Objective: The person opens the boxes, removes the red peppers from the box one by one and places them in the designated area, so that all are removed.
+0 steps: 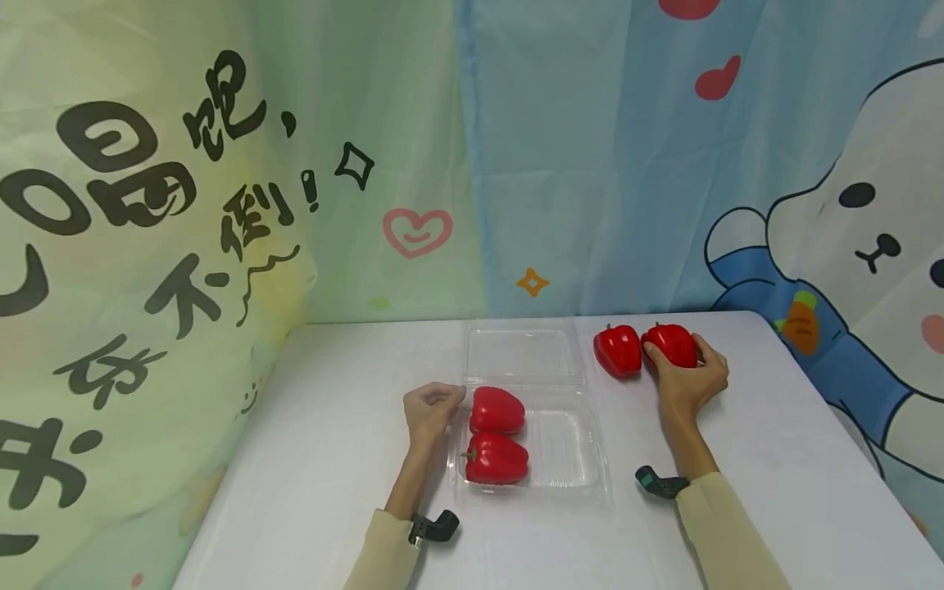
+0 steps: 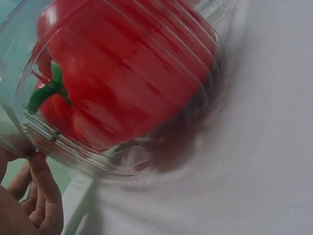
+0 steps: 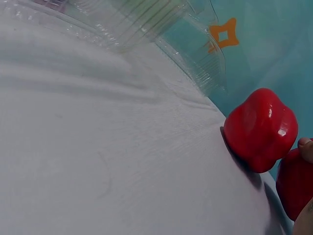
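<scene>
Two red bell peppers lie in the left half of a clear plastic clamshell box [image 1: 568, 451], a rear bell pepper [image 1: 497, 410] and a front bell pepper [image 1: 496, 459] with a green stem. My left hand [image 1: 430, 412] pinches the box's left rim between thumb and fingers; the left wrist view shows those fingers [image 2: 46, 183] at the clear edge. At the back right, my right hand [image 1: 689, 381] grips a red bell pepper [image 1: 671, 344] from the front. Just left of it stands another bell pepper [image 1: 618, 351], seen whole in the right wrist view [image 3: 261, 129].
The box's lid [image 1: 522, 352] lies folded open toward the back of the white table [image 1: 332, 459]. A printed curtain [image 1: 553, 164] hangs behind the table's rear edge. Both wrists wear dark camera mounts.
</scene>
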The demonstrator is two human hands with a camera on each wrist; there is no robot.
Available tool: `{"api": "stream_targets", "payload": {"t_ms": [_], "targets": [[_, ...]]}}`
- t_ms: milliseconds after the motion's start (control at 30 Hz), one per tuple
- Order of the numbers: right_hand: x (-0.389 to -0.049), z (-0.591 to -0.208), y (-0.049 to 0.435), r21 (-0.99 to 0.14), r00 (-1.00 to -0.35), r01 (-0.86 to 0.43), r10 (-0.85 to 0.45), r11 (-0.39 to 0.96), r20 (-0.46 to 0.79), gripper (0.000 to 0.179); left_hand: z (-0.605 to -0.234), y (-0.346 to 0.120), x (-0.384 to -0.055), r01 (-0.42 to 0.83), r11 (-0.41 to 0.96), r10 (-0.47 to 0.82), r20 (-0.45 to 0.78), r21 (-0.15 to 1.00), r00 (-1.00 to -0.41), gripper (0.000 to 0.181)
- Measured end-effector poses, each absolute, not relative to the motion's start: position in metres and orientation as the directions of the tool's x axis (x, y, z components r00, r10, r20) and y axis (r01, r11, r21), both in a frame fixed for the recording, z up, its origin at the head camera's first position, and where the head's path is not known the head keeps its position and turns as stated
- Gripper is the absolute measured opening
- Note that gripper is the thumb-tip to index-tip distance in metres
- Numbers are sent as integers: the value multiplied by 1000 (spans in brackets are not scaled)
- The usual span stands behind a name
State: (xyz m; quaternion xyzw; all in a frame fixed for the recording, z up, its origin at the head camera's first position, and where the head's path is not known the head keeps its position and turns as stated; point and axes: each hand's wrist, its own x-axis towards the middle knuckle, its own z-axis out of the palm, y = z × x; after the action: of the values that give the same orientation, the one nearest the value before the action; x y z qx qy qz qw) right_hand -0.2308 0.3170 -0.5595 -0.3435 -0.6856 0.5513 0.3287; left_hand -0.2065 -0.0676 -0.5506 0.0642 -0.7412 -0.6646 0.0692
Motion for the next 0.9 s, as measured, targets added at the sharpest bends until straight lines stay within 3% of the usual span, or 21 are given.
{"api": "stream_targets", "payload": {"t_ms": [900], "targets": [[-236,-558,314,-977,-541,143,839,158,57,76,-552,-67,-207,-23,112,-196,0,993,-981,18]]}}
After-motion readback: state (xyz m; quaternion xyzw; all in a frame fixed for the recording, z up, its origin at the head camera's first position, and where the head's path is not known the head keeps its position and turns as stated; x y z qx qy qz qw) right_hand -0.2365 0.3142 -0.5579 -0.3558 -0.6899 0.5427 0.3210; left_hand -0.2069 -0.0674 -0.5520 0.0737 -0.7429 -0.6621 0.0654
